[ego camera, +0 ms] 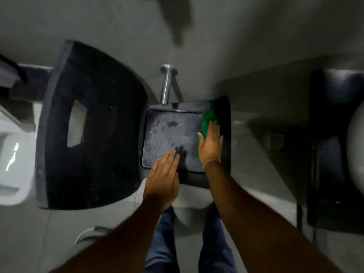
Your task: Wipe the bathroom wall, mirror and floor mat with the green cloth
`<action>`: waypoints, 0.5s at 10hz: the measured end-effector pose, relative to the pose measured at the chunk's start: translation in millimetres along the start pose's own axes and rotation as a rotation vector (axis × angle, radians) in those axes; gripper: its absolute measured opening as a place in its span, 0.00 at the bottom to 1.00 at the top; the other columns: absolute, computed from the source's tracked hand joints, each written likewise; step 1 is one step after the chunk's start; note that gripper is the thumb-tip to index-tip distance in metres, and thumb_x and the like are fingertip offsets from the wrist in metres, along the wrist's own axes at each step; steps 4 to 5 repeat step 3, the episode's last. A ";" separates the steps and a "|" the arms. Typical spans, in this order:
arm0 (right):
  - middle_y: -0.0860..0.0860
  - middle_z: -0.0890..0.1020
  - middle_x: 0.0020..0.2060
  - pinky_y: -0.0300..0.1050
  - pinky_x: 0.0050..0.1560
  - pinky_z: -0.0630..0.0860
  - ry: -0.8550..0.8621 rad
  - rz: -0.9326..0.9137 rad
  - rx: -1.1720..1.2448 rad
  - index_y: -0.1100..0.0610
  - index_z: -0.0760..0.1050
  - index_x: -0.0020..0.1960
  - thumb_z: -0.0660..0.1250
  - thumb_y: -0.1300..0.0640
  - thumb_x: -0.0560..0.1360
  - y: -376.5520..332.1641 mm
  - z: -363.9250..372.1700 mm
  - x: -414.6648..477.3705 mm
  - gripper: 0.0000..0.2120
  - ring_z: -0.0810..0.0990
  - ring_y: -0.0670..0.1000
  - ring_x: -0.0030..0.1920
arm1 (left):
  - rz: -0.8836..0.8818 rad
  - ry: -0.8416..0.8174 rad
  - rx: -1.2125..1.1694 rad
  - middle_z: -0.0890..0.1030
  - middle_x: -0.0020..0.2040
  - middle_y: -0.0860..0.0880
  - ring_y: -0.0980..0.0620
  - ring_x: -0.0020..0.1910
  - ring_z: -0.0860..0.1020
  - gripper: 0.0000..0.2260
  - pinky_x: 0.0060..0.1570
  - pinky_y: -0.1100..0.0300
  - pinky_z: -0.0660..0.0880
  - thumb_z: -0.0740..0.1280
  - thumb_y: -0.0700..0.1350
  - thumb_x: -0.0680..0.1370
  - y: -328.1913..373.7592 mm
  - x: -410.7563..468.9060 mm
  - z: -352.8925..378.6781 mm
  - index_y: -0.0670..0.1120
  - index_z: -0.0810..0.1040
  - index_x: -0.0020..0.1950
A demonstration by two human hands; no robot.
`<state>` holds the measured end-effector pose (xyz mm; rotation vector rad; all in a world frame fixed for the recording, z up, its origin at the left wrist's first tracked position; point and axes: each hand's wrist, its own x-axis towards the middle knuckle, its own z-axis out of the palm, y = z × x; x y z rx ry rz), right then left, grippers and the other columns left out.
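A rectangular black floor mat [171,133] with a grey textured middle lies on the floor in the centre of the head view. My right hand [210,144] lies flat on the mat's right side, pressing the green cloth [208,121], which sticks out beyond the fingertips. My left hand [164,174] rests flat, fingers together, on the mat's near left corner and holds nothing. Wet dark patches show on the grey part of the mat.
A larger curved black mat [94,125] with a cut-out lies to the left, by a white toilet [13,160]. A metal pipe [166,83] stands behind the mat. A floor drain [275,140] and a white basin [354,150] are at right. My legs [189,243] are below.
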<state>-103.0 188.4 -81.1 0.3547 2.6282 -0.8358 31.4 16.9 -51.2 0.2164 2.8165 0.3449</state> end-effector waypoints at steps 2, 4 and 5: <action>0.55 0.47 0.89 0.62 0.89 0.49 -0.023 -0.090 -0.307 0.58 0.48 0.88 0.57 0.37 0.87 -6.2 -6.2 -9.5 0.40 0.46 0.56 0.90 | -0.099 -0.027 0.026 0.56 0.92 0.46 0.47 0.91 0.54 0.31 0.88 0.44 0.50 0.54 0.53 0.88 -5.2 20.9 -25.4 0.44 0.59 0.91; 0.56 0.49 0.89 0.63 0.88 0.54 0.097 -0.159 -0.326 0.58 0.51 0.88 0.58 0.39 0.87 -16.4 -47.5 -20.3 0.38 0.49 0.58 0.89 | -0.056 -0.040 0.023 0.47 0.92 0.49 0.49 0.91 0.46 0.32 0.89 0.46 0.45 0.49 0.56 0.89 2.4 28.0 -59.9 0.47 0.52 0.93; 0.56 0.49 0.89 0.63 0.88 0.54 0.097 -0.159 -0.326 0.58 0.51 0.88 0.58 0.39 0.87 -16.4 -47.5 -20.3 0.38 0.49 0.58 0.89 | -0.056 -0.040 0.023 0.47 0.92 0.49 0.49 0.91 0.46 0.32 0.89 0.46 0.45 0.49 0.56 0.89 2.4 28.0 -59.9 0.47 0.52 0.93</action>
